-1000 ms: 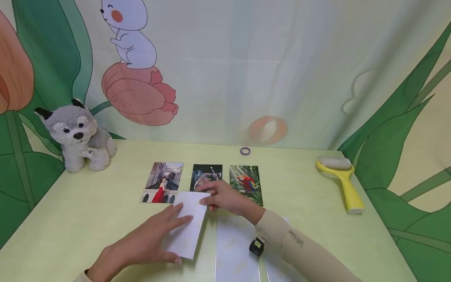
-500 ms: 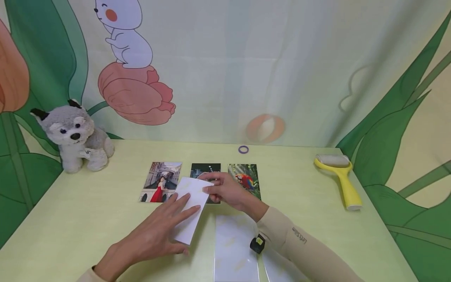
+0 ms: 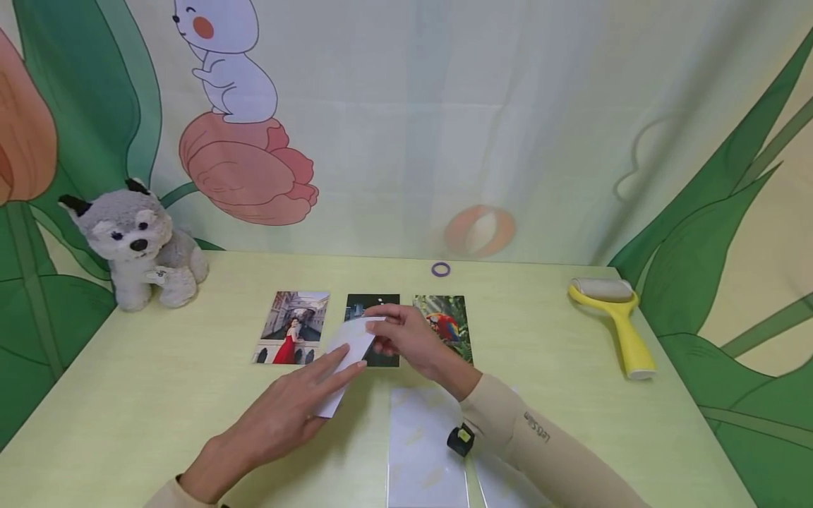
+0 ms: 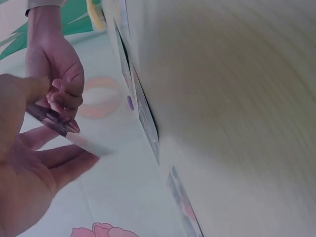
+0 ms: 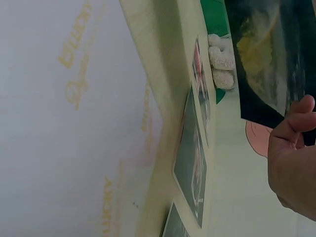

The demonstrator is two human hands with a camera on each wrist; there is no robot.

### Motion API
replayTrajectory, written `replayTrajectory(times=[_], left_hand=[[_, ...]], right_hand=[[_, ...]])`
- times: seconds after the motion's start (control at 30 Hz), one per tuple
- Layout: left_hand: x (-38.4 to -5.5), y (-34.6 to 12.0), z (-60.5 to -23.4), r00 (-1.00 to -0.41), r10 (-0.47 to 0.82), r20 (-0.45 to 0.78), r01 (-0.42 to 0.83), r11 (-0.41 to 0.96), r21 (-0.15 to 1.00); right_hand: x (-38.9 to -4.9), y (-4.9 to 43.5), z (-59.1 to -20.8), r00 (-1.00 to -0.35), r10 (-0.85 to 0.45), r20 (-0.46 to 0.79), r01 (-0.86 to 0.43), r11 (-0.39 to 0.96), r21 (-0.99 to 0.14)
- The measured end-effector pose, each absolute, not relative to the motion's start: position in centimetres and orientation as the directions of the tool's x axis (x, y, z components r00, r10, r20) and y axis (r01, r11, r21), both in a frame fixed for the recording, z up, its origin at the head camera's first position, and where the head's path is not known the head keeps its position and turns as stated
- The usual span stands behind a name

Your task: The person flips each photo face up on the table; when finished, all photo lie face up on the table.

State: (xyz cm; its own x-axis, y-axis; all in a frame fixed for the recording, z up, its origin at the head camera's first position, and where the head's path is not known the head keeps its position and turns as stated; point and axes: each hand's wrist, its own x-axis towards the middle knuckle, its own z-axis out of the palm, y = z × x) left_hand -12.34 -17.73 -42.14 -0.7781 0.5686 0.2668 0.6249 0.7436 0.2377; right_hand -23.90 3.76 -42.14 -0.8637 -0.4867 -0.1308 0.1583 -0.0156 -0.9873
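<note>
A photo print (image 3: 352, 337) is up off the table, tilted, its white back showing in the head view. Its dark picture side, with a yellow shape, shows in the right wrist view (image 5: 266, 54). My right hand (image 3: 413, 346) pinches its far right corner between thumb and fingers. My left hand (image 3: 286, 406) holds it at the near left, fairly straight fingers over the white back; the left wrist view shows the print (image 4: 59, 126) between thumb and fingers. Beneath it lies a dark photo (image 3: 381, 358), partly hidden, between a red-dress photo (image 3: 293, 328) and a parrot photo (image 3: 454, 310).
White sheets (image 3: 422, 451) with yellow lettering lie at the near middle, partly under my right sleeve. A yellow-handled roller (image 3: 619, 324) lies at the right. At the back are a purple ring (image 3: 441, 269) and, to the left, a plush husky (image 3: 140, 243).
The photo print has risen from the table and moved away from me, tilting more steeply. Both hands have moved with it, the left one forward and to the right.
</note>
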Motion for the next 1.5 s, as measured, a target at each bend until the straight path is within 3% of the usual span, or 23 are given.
replayTrajectory(times=[0.23, 0.4, 0.8, 1.27, 1.5], left_hand=[[-13.0, -17.8, -42.2, -0.756, 0.495, 0.428, 0.650, 0.641, 0.409], [-13.3, -17.7, -42.2, -0.774, 0.418, 0.476, 0.629, 0.592, 0.504], [-13.3, -17.8, -41.9, -0.873, 0.276, 0.402, 0.488, 0.490, 0.723], [-13.3, -17.7, -42.0, -0.874, 0.245, 0.420, 0.486, 0.448, 0.750], [-13.8, -17.9, -42.1, -0.842, 0.172, 0.512, 0.533, 0.420, 0.734]], right_hand=[[-23.6, 3.4, -42.1, -0.890, -0.447, -0.092, 0.123, -0.041, -0.992], [-23.4, 3.0, -41.8, -0.903, -0.425, -0.061, 0.093, -0.054, -0.994], [-23.3, 3.1, -42.1, -0.921, -0.388, 0.025, -0.008, -0.046, -0.999], [-23.0, 3.1, -42.3, -0.933, -0.359, 0.034, -0.028, -0.022, -0.999], [-22.8, 3.0, -41.9, -0.934, -0.357, 0.011, -0.007, -0.012, -1.000]])
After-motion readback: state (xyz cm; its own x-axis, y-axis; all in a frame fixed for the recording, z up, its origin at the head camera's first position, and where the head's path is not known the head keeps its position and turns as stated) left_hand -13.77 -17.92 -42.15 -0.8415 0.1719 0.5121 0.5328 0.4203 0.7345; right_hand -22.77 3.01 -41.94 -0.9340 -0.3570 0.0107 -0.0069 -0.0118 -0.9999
